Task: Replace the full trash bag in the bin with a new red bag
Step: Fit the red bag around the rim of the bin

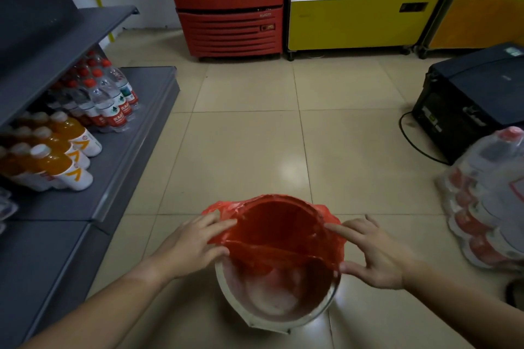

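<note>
Two bare hands work at the bin (276, 310), which stands on the tiled floor (249, 144) and serves here as the landmark. The near part of the bin rim is bare, and the pale inside wall and bottom can be seen there, so no full bag is inside now. I judge that the old bag is already taken out; it does not appear anywhere in this view.

The new red bag (279, 232) is open over the far half of the bin. Its far edge is folded over the rim on the side away from the person, while its near edge hangs loose across the middle of the opening. The left hand (192, 244) is at the left side of the bin and pinches the bag edge between thumb and fingers. The right hand (377, 252) is at the right side; its fingers are spread apart, the forefinger touching the plastic, the thumb against the bag at the rim. I cannot tell if this counts as a firm grip.

What is left, in my judgement: to pull the near edge over the near rim and press the bag down inside.

Left of the bin, a grey shelf (133, 150) carries orange drink bottles (61, 161) and, further, water bottles (107, 99). Right of the bin is a wrapped bottle pack (487, 201). Far beyond the bin stands a red drinks cooler (229, 8).
</note>
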A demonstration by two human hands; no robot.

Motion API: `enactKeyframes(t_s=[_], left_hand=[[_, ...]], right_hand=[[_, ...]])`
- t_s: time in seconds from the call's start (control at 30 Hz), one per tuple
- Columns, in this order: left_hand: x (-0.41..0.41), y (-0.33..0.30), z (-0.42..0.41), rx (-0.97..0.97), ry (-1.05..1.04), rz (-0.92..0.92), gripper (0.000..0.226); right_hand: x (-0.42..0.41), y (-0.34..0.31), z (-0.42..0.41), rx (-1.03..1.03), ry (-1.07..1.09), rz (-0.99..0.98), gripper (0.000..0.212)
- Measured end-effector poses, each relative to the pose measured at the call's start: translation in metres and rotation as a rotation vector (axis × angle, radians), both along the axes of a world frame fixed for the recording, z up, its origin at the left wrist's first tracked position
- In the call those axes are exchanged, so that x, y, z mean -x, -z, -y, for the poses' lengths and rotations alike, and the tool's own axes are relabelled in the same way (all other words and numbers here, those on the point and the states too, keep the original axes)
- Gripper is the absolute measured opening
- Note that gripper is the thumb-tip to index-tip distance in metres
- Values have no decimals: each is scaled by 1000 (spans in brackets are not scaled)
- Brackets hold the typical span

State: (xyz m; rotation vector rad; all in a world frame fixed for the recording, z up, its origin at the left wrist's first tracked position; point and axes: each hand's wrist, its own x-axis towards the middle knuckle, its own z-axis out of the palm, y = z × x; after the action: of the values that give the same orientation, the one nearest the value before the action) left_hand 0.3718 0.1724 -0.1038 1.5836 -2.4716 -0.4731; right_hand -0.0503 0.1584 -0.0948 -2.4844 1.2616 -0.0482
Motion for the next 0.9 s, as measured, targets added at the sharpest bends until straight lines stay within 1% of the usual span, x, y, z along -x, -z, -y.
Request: enactKeyframes(t_s=[0.03, 0.1, 0.13, 0.17, 0.2, 0.27, 0.33, 0.37, 0.43, 0.5, 0.57, 0.6, 0.63, 0.7, 0.73, 0.9], left_hand=[[-1, -1, -1, 37, 18, 28, 55], [-1, -2, -3, 131, 58, 47, 46], [-2, 0, -5, 181, 82, 45, 46], [-3, 3, -6, 232, 108, 44, 50], [-3, 6, -9, 281, 141, 43, 53], [-4, 13, -15, 359, 214, 8, 54], [-4, 14, -22, 422, 272, -27, 49], [-5, 13, -27, 443, 297, -23, 42], [-6, 12, -34, 471, 343, 4, 27], [-9, 15, -41, 459, 371, 0, 21], [-13, 21, -47, 392, 378, 10, 26], [-15, 26, -50, 362, 379, 24, 32], [-17, 30, -52, 343, 382, 38, 35], [-17, 37, -57, 333, 393, 38, 38], [-16, 39, -59, 338, 399, 33, 38], [0, 41, -67, 345, 365, 16, 34]], right_hand=[[-1, 0, -5, 63, -1, -11, 67], [-2, 3, -15, 241, -23, 33, 38], [-2, 7, -18, 315, -37, 71, 27], [-2, 12, -21, 347, -52, 107, 23], [-1, 18, -25, 344, -63, 127, 27], [1, 26, -31, 368, -78, 105, 40], [1, 28, -39, 416, -103, 75, 33], [2, 29, -42, 422, -108, 87, 30], [3, 27, -49, 405, -109, 122, 33], [4, 26, -54, 350, -105, 99, 24], [4, 27, -57, 300, -99, 69, 22], [3, 28, -58, 296, -100, 59, 25], [1, 28, -59, 309, -105, 52, 28], [-3, 28, -60, 369, -116, 71, 25], [-4, 29, -62, 399, -127, 88, 23], [-4, 41, -74, 484, -210, 127, 26]])
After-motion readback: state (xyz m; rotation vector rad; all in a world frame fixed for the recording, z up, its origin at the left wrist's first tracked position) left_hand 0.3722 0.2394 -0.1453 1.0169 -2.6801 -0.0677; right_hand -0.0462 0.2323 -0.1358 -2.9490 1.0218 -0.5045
